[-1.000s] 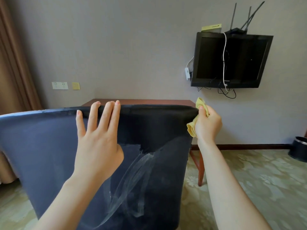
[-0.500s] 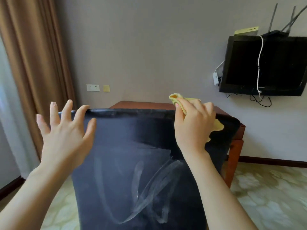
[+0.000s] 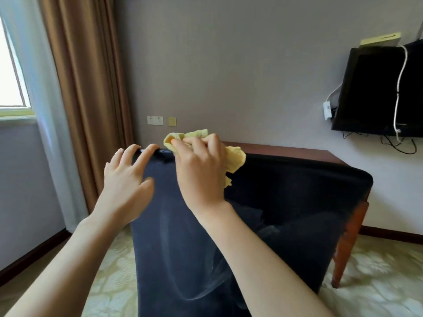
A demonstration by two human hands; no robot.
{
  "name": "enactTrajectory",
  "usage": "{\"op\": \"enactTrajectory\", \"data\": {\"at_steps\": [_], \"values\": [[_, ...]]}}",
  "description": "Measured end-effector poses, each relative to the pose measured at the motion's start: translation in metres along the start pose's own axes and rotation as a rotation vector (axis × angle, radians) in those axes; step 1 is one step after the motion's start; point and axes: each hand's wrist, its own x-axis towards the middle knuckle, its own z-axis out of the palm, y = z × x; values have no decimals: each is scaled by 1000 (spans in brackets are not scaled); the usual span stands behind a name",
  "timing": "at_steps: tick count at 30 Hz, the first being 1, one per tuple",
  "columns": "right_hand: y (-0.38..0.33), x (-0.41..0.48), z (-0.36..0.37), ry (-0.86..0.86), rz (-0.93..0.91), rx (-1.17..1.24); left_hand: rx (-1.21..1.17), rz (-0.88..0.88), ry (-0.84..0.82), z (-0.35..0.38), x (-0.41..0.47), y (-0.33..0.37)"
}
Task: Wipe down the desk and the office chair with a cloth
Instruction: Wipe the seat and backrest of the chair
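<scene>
Cloth slid left along chair top; left hand now touching

I see a bright, daylit room; light pours from the overexposed window at nine o'clock. The dark chair back reads nearly black, with little detail. Carpet at four o'clock is motion-smeared, and wide-angle distortion tilts the curtain at ten o'clock.

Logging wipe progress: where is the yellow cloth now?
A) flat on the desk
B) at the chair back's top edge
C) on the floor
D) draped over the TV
B: the right hand grips the cloth on the chair back's top edge.
</scene>
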Motion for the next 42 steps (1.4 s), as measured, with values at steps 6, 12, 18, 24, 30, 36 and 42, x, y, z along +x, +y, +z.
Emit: {"op": "enactTrajectory", "data": {"at_steps": [6, 12, 18, 24, 30, 36, 42], "values": [[32, -3, -22, -15, -83, 6, 109, 9, -8, -7, -10, 6], [125, -20, -68, 50, 154, -2, 132, 51, 91, 0, -23, 28], [193, -21, -91, 69, 623, 40, -132, 153, 171, 16, -43, 50], [173, -13, -86, 79, 694, 50, -583, -100, 96, 48, -81, 41], [91, -20, -66, 50, 412, 132, -721, -178, -45, 63, -94, 38], [31, -26, -40, 55, 150, 187, -758, -185, -48, 62, -94, 31], [21, -42, -4, 210, -291, 145, -838, -185, -126, 54, -96, 20]]}}
